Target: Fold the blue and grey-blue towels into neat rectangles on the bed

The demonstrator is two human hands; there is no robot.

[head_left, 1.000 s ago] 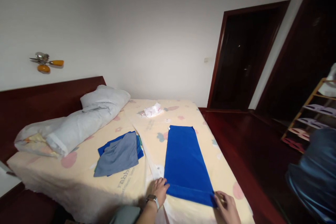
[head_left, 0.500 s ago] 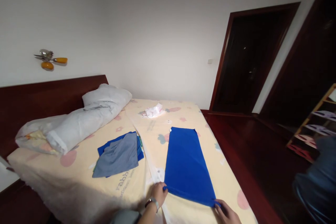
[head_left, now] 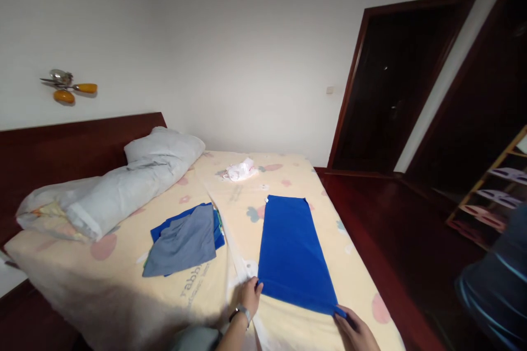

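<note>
Low in the frame, the left hand [head_left: 250, 295] and right hand [head_left: 354, 330] are pinching the blue towel's [head_left: 291, 255] near corners; uneven pulling could be skewing it.

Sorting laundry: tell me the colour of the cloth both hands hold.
The cloth is solid bright blue, clearest in the head view.

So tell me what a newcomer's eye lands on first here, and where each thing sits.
The bright blue cloth stands out first, spread flat on the near right part of the bed, with the left hand and the right hand each gripping a near corner. To its left lies a small pile of grey and blue cloths. A pale rolled quilt rests along the dark headboard at the far left.
</note>
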